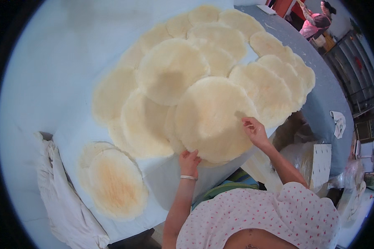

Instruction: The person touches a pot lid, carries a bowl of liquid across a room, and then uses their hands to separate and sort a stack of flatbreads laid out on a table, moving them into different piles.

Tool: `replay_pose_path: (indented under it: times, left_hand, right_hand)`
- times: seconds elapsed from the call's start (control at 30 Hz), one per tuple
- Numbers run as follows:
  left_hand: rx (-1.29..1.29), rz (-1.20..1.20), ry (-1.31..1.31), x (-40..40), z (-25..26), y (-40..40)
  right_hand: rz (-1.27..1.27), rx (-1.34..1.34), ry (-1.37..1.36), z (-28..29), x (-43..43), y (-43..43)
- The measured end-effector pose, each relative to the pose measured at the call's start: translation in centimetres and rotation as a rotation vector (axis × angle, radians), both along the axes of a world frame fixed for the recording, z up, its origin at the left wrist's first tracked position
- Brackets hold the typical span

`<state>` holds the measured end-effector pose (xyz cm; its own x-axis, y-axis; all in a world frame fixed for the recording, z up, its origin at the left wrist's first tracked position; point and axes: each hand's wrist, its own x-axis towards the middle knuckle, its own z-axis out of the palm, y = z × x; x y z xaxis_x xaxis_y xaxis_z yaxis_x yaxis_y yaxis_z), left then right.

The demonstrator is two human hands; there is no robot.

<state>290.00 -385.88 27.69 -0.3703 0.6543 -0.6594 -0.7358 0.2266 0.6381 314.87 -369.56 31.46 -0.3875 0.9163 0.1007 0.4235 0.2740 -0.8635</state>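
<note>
Many round, thin, pale flatbreads lie overlapping on a white cloth [162,169]. The nearest large flatbread [215,115] lies in front of me on top of others. My left hand [189,162] is at its lower left edge, fingertips bent against the rim; whether they pinch it is unclear. Over its right part is my right hand [255,130], with curled fingers near the surface; I cannot tell whether they touch or hold anything. Another large flatbread [173,71] lies beyond it. At the left, a browned flatbread [118,183] rests on another one, apart from the main spread.
A bunched white cloth [59,193] hangs along the left side. To the right are a grey-blue covered surface [322,105] with a small white cloth [338,124], a white panel [321,166] and clear plastic wrapping [299,155]. A person [318,23] stands at the far upper right.
</note>
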Motion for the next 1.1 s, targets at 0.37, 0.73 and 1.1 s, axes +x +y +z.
replay_pose_path:
  times: [0.37, 0.73, 1.1]
  left_hand:
    - [-0.034, 0.154, 1.103, -6.2, 1.3, 4.6]
    - [-0.087, 0.115, 0.486, -25.8, -3.3, 21.7]
    - [0.261, 0.244, 1.381, -22.3, 4.4, 28.9]
  right_hand:
    - [0.335, -0.087, -0.106, 1.9, -0.2, 4.0]
    - [0.320, -0.181, -0.048, 3.5, -1.0, 3.6]
    - [0.230, -0.451, 0.247, 5.9, -9.7, 12.0]
